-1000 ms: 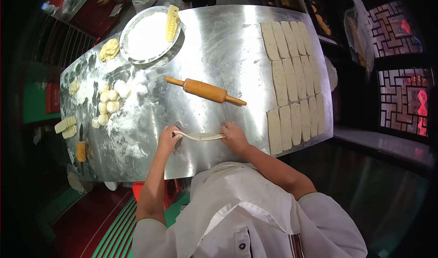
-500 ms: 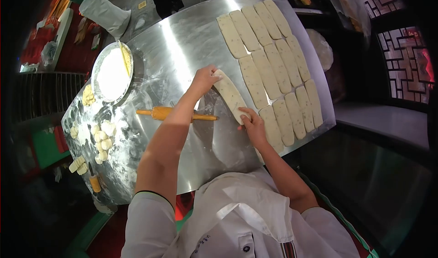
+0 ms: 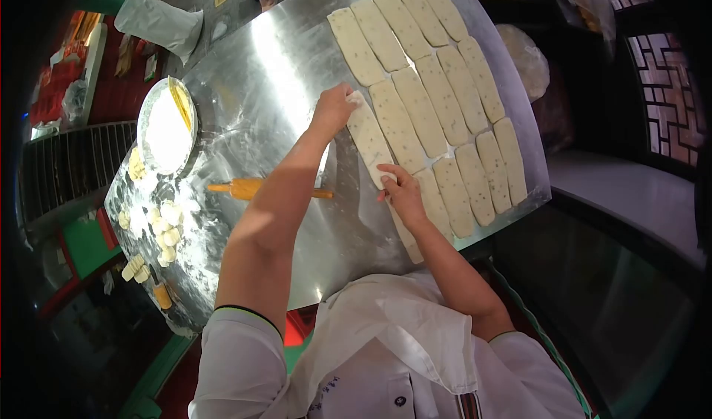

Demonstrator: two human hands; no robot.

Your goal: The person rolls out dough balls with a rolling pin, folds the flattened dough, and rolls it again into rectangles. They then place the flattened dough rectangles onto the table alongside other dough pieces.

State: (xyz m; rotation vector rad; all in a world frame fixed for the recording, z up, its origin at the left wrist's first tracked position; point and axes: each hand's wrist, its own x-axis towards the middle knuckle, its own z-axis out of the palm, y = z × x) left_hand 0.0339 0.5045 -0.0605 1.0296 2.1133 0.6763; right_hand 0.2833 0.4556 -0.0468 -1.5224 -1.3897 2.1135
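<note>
My left hand point(image 3: 333, 112) pinches the upper end of a long flat strip of speckled dough point(image 3: 368, 133). At the strip's lower end, the thumb and fingers of my right hand point(image 3: 403, 196) are closed on it. The strip lies along the left side of the rows of similar dough strips point(image 3: 445, 93) on the metal table point(image 3: 297, 122). Part of another strip point(image 3: 404, 233) shows below my right hand. A wooden rolling pin point(image 3: 245, 189) lies left of my hands, partly hidden by my left forearm.
A white basin of flour point(image 3: 166, 133), with a yellow tool in it, stands at the table's left. Several dough balls point(image 3: 169, 233) sit on floured metal nearby, beside a wooden-handled scraper point(image 3: 162, 296). A white sack point(image 3: 159, 22) stands beyond the far left edge. Another person's hand point(image 3: 268, 2) shows at the top.
The dough strip, earlier curved between my hands and apart from the rows, is now straighter and against them. Part of a person has come into view at the top.
</note>
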